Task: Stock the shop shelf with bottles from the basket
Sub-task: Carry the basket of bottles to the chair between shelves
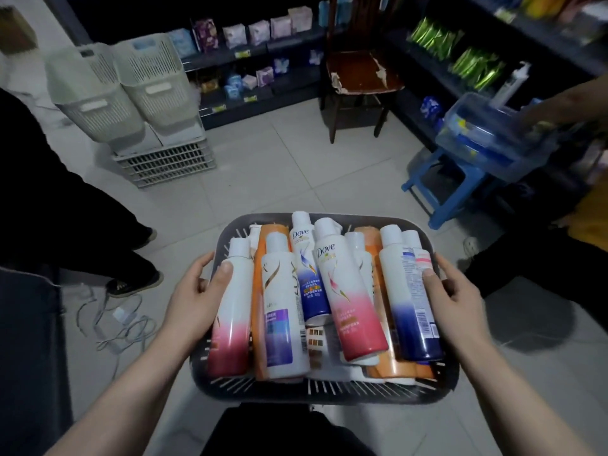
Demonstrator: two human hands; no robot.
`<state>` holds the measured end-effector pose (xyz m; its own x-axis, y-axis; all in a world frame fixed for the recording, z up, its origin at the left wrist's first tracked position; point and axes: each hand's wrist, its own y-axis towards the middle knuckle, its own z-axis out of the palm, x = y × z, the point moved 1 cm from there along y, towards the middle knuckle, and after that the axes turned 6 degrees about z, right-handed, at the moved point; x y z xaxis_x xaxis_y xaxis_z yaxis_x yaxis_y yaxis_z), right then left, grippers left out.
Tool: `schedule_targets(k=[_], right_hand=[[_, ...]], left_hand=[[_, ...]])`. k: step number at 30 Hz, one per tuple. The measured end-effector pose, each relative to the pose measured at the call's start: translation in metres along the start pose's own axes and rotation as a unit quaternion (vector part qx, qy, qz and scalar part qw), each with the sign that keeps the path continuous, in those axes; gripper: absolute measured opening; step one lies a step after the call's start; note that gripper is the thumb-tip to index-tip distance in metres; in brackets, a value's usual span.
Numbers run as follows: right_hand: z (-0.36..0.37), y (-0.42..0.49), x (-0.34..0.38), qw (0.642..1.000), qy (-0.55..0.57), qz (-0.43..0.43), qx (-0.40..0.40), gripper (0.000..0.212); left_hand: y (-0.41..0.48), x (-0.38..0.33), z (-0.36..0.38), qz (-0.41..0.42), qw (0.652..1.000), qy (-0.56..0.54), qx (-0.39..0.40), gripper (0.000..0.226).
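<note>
Head view showed a dark slotted basket (329, 394) held out over the tiled floor (263, 166), above the person's lap. The left grip (197, 291) grasped the basket's left rim, its thumb lying on a white bottle with a pink base (233, 307). The right grip (450, 291) clasped the right rim, its thumb on a white bottle with a dark blue base (411, 311), which bore a barcode and small print too fine to read.

All the bottles lay on their sides, caps away from the person. Two in the middle read "Dove": one with a blue lower half (307, 268), one fading to pink (345, 291). A white bottle with a purple label (281, 317) lay beside an orange bottle (260, 291); its text was illegible.

Well apart, the dark shop shelf (230, 57) carried pastel packets, with yellow price tags too blurred to read. A wooden chair (358, 70), a blue stool (444, 189) and two pale hampers (125, 87) stood near it.
</note>
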<state>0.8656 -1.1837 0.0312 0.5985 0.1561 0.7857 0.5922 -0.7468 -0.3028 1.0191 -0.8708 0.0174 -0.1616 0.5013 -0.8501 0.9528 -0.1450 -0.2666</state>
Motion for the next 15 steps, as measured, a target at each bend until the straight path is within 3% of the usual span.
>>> schedule_targets(k=[6,11,15], right_hand=[[0.021,0.101,0.042,0.999,-0.004,0.029,-0.023,0.041],[0.044,0.176,0.084,0.998,0.023,0.043,-0.047,0.043],[0.061,0.236,0.117,0.995,0.048,0.058,-0.06,0.044]], left_hand=[[0.118,-0.038,0.027,-0.01,1.0,-0.012,0.024,0.049],[0.223,-0.08,0.038,0.006,0.999,-0.01,0.048,0.071],[0.297,-0.122,0.049,0.028,0.996,0.023,0.082,0.058]])
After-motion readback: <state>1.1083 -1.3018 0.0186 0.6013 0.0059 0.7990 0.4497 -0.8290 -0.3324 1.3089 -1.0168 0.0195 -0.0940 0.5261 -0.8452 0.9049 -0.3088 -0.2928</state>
